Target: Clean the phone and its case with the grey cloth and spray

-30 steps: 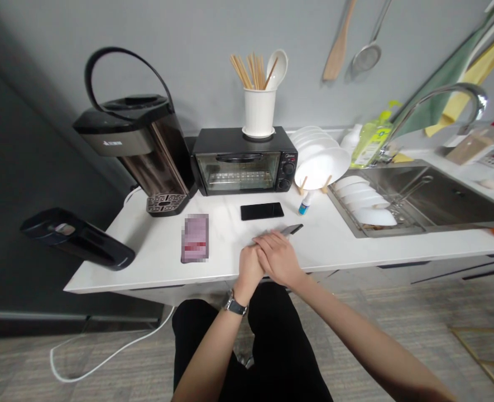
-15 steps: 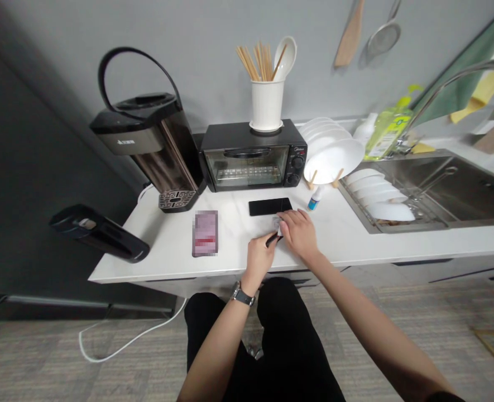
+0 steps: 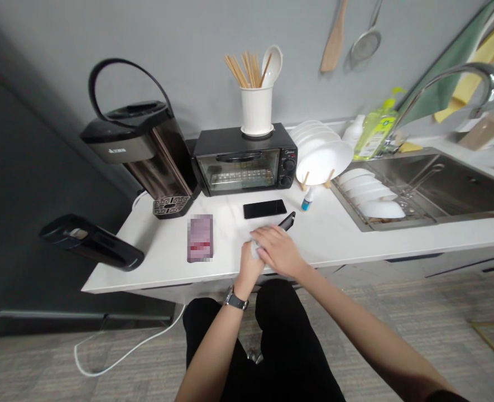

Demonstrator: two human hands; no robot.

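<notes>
My left hand [image 3: 250, 263] is closed close to the counter's front edge, its fingers partly hidden by the other hand. My right hand [image 3: 279, 251] lies over it, fingers bent over a small white cloth [image 3: 255, 249], or a tissue, pinched between both hands. From behind the right fingers sticks out a slim black object [image 3: 287, 221] with a flat end; the rest is covered, so its kind is unclear. Just beyond lies a black phone [image 3: 264, 209], screen up. A small white bottle with a blue label [image 3: 307, 200] stands to its right.
A pixelated pinkish flat item [image 3: 200, 238] lies to the left, near a black flask [image 3: 91, 243]. Behind are a water dispenser [image 3: 146, 151], a toaster oven [image 3: 240, 164] and racked white plates [image 3: 324, 159]. The sink [image 3: 451, 206] with drying bowls is at right.
My hands have come closer together, the right one moving left over the left one. The black object now points away beyond the right fingers. The camera view has shifted slightly.
</notes>
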